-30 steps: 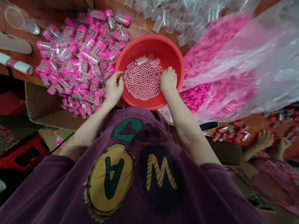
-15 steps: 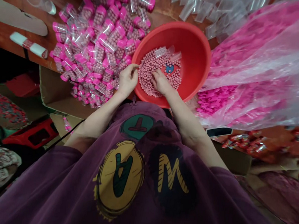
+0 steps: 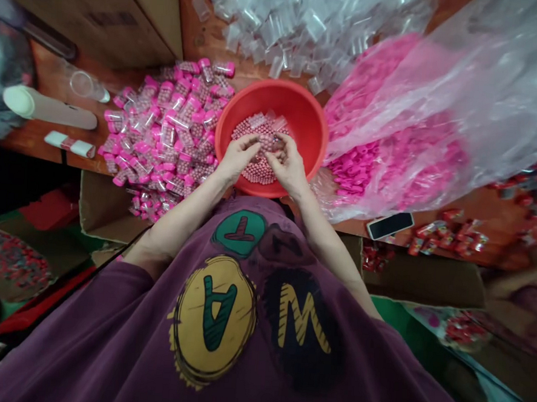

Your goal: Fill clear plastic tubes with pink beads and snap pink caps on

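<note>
I note left hand (image 3: 239,158) and right hand (image 3: 289,167) together, fingertips close above pink beads (image 3: 256,171) in a red plastic basin (image 3: 301,115); any pinched item is unclear. Pink-capped filled tubes (image 3: 168,131) lie left.

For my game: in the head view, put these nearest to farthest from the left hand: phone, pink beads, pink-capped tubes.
Left hand:
1. Pink beads, in the red basin, right beside it.
2. Pink-capped tubes, on its left.
3. Phone, far right.
</note>
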Demonstrator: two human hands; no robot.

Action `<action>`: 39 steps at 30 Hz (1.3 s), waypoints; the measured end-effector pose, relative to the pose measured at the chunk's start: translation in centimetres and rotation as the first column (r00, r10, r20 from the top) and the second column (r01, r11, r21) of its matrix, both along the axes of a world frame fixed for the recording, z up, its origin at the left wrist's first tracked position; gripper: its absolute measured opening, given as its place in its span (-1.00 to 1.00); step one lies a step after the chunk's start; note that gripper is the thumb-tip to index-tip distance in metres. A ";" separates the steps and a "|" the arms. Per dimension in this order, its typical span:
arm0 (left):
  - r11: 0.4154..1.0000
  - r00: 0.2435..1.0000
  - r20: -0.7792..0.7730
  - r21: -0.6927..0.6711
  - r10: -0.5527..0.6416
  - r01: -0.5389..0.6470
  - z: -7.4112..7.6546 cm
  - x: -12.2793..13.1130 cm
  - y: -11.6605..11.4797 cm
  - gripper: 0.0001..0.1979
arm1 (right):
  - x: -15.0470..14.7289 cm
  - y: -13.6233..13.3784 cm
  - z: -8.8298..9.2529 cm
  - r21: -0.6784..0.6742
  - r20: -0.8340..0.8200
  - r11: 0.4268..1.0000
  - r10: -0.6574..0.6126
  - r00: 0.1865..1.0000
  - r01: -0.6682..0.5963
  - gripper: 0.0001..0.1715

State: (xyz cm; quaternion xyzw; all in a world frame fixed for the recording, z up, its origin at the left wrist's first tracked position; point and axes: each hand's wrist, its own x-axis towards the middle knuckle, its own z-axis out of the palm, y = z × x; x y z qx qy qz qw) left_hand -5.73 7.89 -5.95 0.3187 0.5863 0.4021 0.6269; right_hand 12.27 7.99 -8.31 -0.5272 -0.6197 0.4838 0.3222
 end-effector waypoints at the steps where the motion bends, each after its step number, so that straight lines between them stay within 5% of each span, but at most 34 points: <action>1: 1.000 0.999 0.019 0.002 -0.028 0.028 0.5 -0.1 0.2 -0.77 | 0.5 0.0 0.8 0.015 -0.003 1.000 -0.001 1.000 0.001 -0.31; 8: 0.984 0.975 0.139 -0.001 -0.175 0.177 3.5 0.6 0.3 -0.73 | 3.6 1.4 6.6 0.135 0.060 0.985 0.096 0.994 -0.103 -0.60; 13: 0.975 0.966 0.132 0.034 -0.224 0.222 4.0 0.5 -0.2 -0.75 | 3.9 1.4 8.5 0.148 0.082 0.964 0.209 0.974 -0.220 -0.65; 22: 0.977 0.948 0.251 -0.035 -0.197 0.212 4.2 -0.1 -1.3 -0.76 | 3.7 0.7 8.2 -0.004 0.040 0.956 0.293 0.955 -0.293 -0.56; 30: 0.966 0.931 0.356 -0.206 -0.075 0.157 6.0 1.1 -1.1 -0.86 | 4.3 0.2 7.5 -0.064 -0.066 0.953 0.293 0.954 -0.297 -0.73; 34: 0.949 0.906 0.420 -0.268 -0.039 0.165 6.2 1.5 -0.7 -0.84 | 4.5 0.2 6.9 -0.127 -0.139 0.957 0.243 0.960 -0.261 -0.72; 39: 0.926 0.850 0.525 -0.344 0.050 0.157 4.7 1.3 -0.1 -0.78 | 4.5 0.6 5.8 -0.172 -0.195 0.977 0.091 0.977 -0.125 -0.47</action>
